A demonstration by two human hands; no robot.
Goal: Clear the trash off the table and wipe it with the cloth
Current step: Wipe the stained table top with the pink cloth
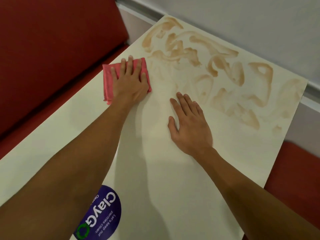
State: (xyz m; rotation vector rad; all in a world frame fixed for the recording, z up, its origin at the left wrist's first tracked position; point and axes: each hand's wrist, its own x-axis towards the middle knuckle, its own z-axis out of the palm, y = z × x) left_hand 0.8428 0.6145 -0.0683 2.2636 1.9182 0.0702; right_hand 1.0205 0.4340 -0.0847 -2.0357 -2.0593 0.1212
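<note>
Items in view, by count. One cream rectangular table top [173,170]. One folded pink cloth [108,78]. Two bare hands: one left hand [129,82] and one right hand [189,125], with two bare forearms. One round purple sticker with white lettering [102,215], partly covered. Two red upholstered benches: one on the left [52,49] and one at the lower right [294,170]. One spread of light brown smears [225,70], its streaks too merged to count singly. One pale grey wall [242,18].
</note>
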